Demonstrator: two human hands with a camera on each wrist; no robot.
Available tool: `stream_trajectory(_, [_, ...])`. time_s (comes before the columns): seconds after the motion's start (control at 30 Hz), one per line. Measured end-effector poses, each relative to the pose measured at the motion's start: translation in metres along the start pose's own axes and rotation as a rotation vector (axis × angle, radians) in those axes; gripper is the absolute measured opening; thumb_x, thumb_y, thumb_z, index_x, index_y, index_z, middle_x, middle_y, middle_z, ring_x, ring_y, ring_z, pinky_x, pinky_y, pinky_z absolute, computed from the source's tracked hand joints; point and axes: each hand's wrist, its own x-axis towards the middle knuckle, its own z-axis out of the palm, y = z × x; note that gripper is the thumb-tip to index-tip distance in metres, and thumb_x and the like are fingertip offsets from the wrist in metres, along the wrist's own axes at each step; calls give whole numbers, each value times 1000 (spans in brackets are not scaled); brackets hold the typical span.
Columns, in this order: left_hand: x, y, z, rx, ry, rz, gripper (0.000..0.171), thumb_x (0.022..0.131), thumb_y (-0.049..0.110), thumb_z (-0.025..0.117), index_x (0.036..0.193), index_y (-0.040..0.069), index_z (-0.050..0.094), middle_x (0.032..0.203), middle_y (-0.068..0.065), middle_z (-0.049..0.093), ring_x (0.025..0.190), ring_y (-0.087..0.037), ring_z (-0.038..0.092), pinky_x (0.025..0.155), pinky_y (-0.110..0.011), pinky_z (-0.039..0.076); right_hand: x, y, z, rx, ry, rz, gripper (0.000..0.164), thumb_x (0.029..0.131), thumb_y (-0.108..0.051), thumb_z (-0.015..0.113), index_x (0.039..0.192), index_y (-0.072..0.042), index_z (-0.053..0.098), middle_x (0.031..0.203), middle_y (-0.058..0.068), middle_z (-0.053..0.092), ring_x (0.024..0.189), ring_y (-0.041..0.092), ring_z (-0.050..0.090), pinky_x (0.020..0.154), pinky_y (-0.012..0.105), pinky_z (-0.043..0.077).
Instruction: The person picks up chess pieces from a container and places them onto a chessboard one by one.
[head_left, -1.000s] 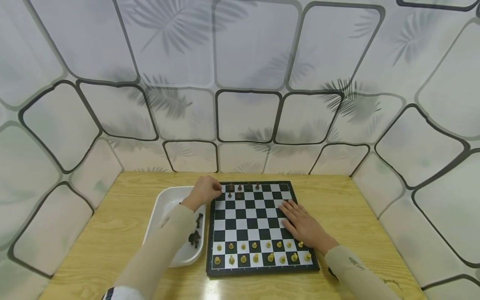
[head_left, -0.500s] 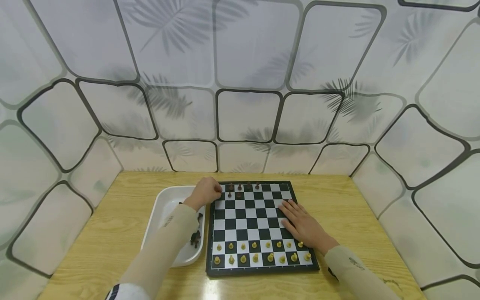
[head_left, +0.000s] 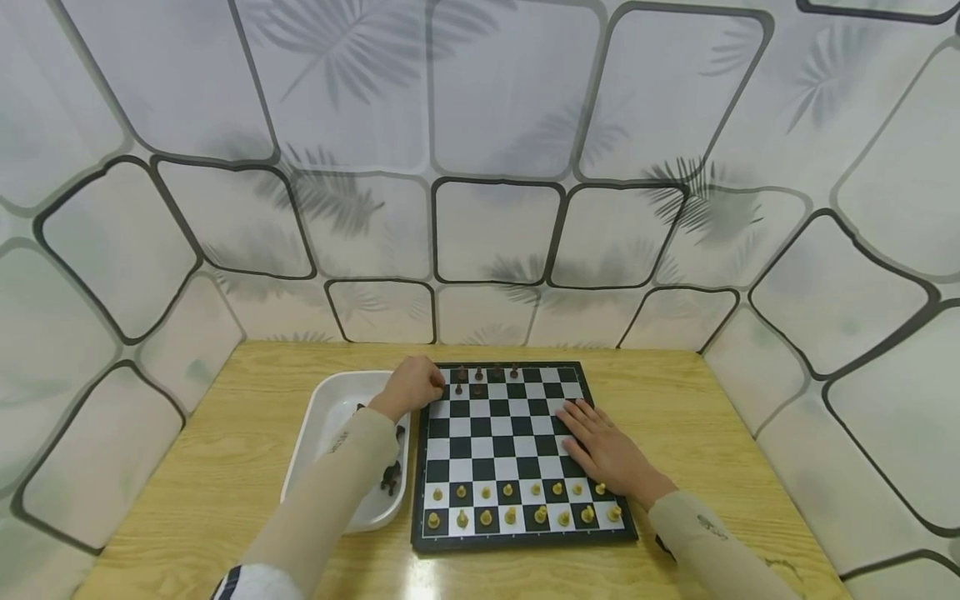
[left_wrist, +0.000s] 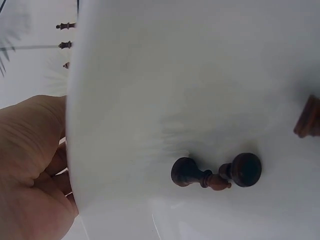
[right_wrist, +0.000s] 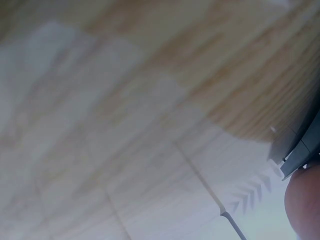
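Observation:
At the far left corner of the chessboard [head_left: 502, 429], my left hand [head_left: 412, 385] has its fingers bent and its tips over the edge squares. Whether a piece is between them is hidden. In the left wrist view, the white tray's wall [left_wrist: 75, 125] covers the fingertips of my left hand [left_wrist: 30, 165]. Dark brown chess pieces [head_left: 478, 389] stand to the right of those fingertips. My right hand [head_left: 606, 450] lies flat with its fingers straight on the board's right side. Two rows of yellow chess pieces [head_left: 511, 516] stand along the near edge.
The white tray [head_left: 303, 437] stands left of the board on a wooden table [head_left: 225, 467]. Several dark chess pieces lie in it, among them a brown piece [left_wrist: 190, 173] with a rounded base. A patterned curtain [head_left: 495, 233] rises behind the table.
My left forearm has shifted slightly to the right, and the left fingertips sit a touch lower at the same corner. My right hand and the visible pieces keep their places.

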Motion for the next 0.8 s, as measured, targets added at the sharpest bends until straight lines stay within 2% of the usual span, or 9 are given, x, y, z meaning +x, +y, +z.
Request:
stream_trajectory(0.43, [0,-1,2,18,-14,-22,14,91,6,77,103,4,83,102,-10,81,91,-22,73,86,-40,62,1,-1,0,5,-4,2,60,111,-40,48,163,-10,39,170,12,38,160,37,28,129,57,27])
stream_trajectory(0.63, [1,-2,-1,19,-2,8,17,91,7,77,106,2,81,102,-13,80,90,-23,72,84,-40,62,1,-1,-1,5,-8,6,60,111,-40,47,163,-9,40,170,13,38,160,38,28,129,57,27])
stream_trajectory(0.8, [1,-5,-11,-2,21,34,22,93,10,76,113,1,79,104,-14,76,93,-26,69,84,-42,60,0,-2,-1,2,-9,7,61,111,-40,47,163,-9,39,170,13,37,160,38,28,129,58,27])
